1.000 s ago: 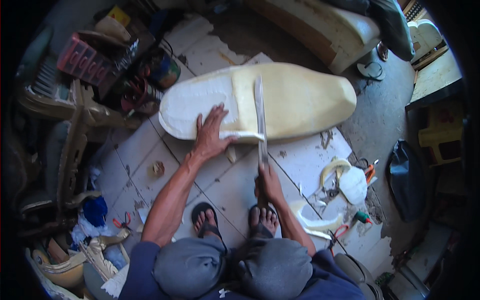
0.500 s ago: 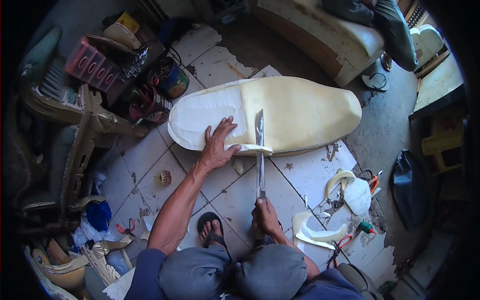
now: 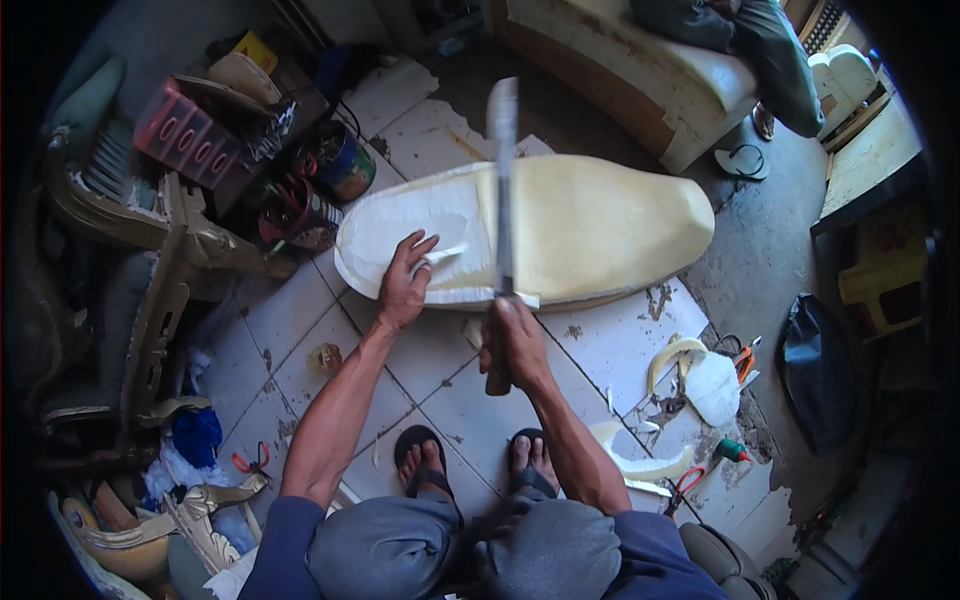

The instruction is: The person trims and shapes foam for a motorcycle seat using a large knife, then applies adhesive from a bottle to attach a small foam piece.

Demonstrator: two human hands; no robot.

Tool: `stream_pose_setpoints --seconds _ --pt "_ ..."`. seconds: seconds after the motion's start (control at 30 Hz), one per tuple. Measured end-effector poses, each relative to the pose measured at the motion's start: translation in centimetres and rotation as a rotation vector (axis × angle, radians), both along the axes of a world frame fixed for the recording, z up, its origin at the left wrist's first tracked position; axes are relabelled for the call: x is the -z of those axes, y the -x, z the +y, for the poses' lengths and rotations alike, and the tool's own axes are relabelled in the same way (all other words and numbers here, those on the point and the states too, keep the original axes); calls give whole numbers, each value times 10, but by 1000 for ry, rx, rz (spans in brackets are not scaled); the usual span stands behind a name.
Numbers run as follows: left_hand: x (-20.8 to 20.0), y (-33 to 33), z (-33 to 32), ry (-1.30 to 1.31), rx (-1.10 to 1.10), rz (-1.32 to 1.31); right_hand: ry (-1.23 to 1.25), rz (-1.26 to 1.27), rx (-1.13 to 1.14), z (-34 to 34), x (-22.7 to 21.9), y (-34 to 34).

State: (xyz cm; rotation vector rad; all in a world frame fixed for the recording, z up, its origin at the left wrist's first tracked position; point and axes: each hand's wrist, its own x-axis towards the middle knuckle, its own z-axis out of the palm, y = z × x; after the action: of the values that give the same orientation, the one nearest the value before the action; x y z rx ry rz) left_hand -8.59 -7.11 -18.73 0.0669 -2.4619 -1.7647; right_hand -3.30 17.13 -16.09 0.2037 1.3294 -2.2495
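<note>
A long cream motorcycle seat foam [image 3: 610, 225] lies across the tiled floor before me, its left part cut down to white foam. My right hand [image 3: 517, 340] is wrapped round the handle of a long knife [image 3: 504, 225]. The blade points away from me over the middle of the foam and past its far edge, smeared by motion near the tip. Over the white part, my left hand [image 3: 403, 290] has a small white foam strip [image 3: 446, 254] between thumb and fingers. A loose-looking trimmed edge [image 3: 465, 296] runs along the near side.
Foam offcuts [image 3: 650, 465], red-handled scissors [image 3: 690, 480] and orange-handled pliers [image 3: 744, 362] lie at right. Tool-filled tins [image 3: 345, 165] and a carved chair frame [image 3: 170, 220] stand at left. Another person's leg [image 3: 780, 65] shows at the far right, beside a sofa frame [image 3: 640, 80].
The knife has moved away from me and its blade now reaches beyond the foam. My left hand has shifted slightly left, and a white foam strip now shows at its fingers.
</note>
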Motion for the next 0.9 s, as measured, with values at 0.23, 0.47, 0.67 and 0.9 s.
stream_pose_setpoints --seconds 0.23,0.47,0.67,0.9 --pt "-21 63 -98 938 -229 79 -212 108 205 25 70 -49" --pt "-41 -37 -43 771 -25 -643 -692 386 287 72 84 -10" --pt "-40 -138 38 488 685 -828 -1092 405 256 162 1 11" --pt "-58 -43 53 957 448 273 -1076 210 311 183 -47 -118"
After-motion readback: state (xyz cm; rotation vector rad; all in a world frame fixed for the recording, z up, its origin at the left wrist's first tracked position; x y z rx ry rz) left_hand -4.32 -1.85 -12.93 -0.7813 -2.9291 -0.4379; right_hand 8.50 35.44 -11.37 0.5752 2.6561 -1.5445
